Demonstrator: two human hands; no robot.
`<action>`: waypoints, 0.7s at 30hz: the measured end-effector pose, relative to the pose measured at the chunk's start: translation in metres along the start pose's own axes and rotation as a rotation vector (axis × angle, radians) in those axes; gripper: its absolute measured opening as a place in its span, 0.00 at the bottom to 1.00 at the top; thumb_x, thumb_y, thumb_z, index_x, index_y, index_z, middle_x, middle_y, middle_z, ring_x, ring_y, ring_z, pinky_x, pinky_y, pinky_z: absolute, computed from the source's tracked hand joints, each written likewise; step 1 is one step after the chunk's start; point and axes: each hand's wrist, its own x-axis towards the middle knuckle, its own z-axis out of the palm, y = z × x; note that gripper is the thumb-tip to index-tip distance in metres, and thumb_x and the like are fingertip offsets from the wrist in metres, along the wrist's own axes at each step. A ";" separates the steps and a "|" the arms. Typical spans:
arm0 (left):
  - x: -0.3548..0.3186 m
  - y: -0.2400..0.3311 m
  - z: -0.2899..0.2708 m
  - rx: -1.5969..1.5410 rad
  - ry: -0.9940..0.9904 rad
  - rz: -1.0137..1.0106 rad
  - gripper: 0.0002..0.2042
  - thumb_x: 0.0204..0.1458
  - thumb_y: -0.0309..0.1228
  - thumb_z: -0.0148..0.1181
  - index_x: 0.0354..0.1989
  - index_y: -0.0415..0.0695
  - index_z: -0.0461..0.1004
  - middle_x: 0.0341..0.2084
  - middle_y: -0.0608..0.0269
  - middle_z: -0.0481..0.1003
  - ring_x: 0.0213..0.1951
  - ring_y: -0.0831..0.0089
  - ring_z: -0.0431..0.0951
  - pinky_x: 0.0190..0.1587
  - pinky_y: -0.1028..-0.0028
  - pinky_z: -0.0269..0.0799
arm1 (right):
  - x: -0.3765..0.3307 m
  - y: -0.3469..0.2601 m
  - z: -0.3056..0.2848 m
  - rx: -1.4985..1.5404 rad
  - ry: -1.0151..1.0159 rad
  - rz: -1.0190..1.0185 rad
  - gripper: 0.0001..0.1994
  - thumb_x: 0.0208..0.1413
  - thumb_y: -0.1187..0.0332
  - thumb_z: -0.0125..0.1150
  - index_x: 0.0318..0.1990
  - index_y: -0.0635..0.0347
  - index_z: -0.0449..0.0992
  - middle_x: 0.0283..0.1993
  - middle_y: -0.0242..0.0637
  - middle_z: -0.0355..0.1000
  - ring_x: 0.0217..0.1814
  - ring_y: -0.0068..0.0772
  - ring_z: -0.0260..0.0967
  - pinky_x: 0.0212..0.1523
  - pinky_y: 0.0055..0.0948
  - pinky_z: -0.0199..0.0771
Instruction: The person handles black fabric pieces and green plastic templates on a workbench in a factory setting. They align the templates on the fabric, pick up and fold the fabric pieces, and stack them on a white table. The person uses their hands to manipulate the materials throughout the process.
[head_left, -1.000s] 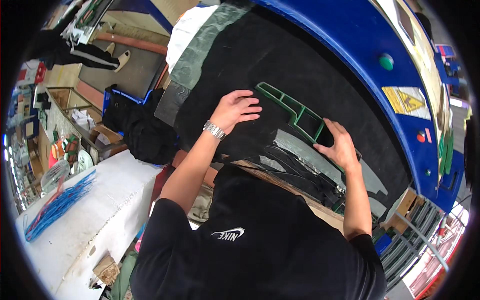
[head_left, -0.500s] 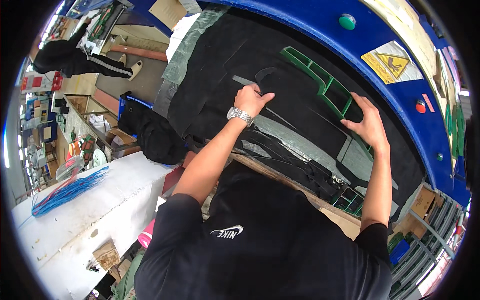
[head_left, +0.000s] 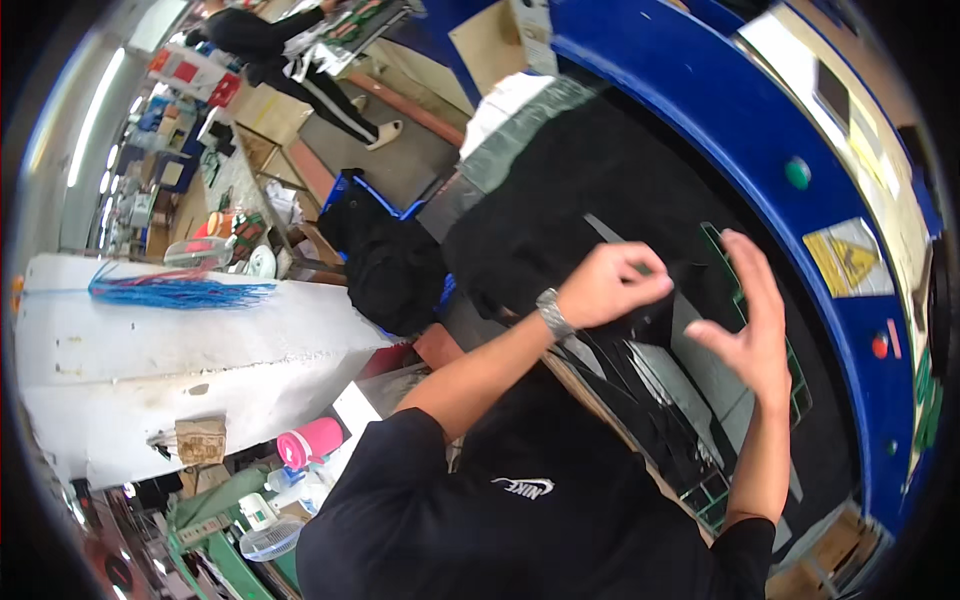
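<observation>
Currently, the green frame (head_left: 739,296) extends lengthwise past the nearer, spread, apparently empty right hand (head_left: 757,340); whether the curled left hand (head_left: 608,286) holds anything is indeterminable.

You are seen from above in bright, cool indoor light. At the upper left, a long tube light (head_left: 97,120) glares white. The white table (head_left: 230,330) beside you shines pale, while the black cloth (head_left: 600,160) ahead swallows most surface detail. Your left hand (head_left: 615,287) and right hand (head_left: 755,325) look slightly soft at the fingers, and the yellow warning label (head_left: 848,258) is smeared. Fisheye distortion bends the blue machine frame (head_left: 700,80) into an arc; the corners fade to black.
</observation>
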 end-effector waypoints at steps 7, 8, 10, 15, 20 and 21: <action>-0.033 0.052 -0.048 0.238 -0.081 0.154 0.12 0.55 0.33 0.69 0.41 0.35 0.83 0.31 0.58 0.84 0.35 0.79 0.82 0.41 0.77 0.78 | 0.066 -0.037 0.022 0.182 -0.404 -0.052 0.13 0.45 0.73 0.72 0.40 0.64 0.80 0.32 0.41 0.73 0.35 0.43 0.73 0.36 0.35 0.73; -0.038 0.056 -0.058 0.191 -0.109 0.085 0.13 0.55 0.33 0.69 0.41 0.35 0.83 0.31 0.58 0.84 0.35 0.79 0.82 0.41 0.78 0.77 | 0.072 -0.037 0.026 0.168 -0.404 -0.088 0.13 0.45 0.74 0.71 0.40 0.64 0.80 0.32 0.41 0.73 0.35 0.43 0.73 0.36 0.36 0.74; -0.047 0.056 -0.076 0.138 -0.069 0.054 0.12 0.55 0.32 0.69 0.41 0.35 0.83 0.29 0.59 0.83 0.34 0.80 0.81 0.40 0.79 0.76 | 0.080 -0.038 0.035 0.141 -0.414 -0.146 0.12 0.45 0.75 0.69 0.40 0.64 0.80 0.32 0.42 0.73 0.35 0.43 0.73 0.37 0.36 0.74; -0.058 0.052 -0.105 0.021 0.137 -0.028 0.09 0.55 0.28 0.68 0.39 0.34 0.83 0.29 0.61 0.83 0.33 0.83 0.80 0.36 0.81 0.74 | 0.107 -0.061 0.078 0.192 -0.387 -0.172 0.30 0.40 0.74 0.73 0.57 0.60 0.75 0.49 0.43 0.71 0.51 0.46 0.72 0.53 0.38 0.73; -0.064 0.051 -0.129 0.018 0.120 -0.079 0.08 0.54 0.25 0.69 0.39 0.33 0.83 0.28 0.63 0.83 0.31 0.86 0.77 0.33 0.82 0.72 | 0.116 -0.035 0.134 0.154 -0.295 -0.485 0.27 0.38 0.71 0.74 0.51 0.60 0.79 0.48 0.41 0.73 0.48 0.46 0.73 0.52 0.44 0.72; -0.065 0.053 -0.136 0.052 0.102 -0.084 0.09 0.53 0.26 0.69 0.39 0.33 0.83 0.28 0.62 0.83 0.31 0.85 0.79 0.34 0.82 0.73 | 0.120 -0.034 0.135 0.223 -0.345 -0.422 0.26 0.38 0.72 0.75 0.51 0.60 0.79 0.46 0.40 0.74 0.46 0.45 0.73 0.51 0.43 0.72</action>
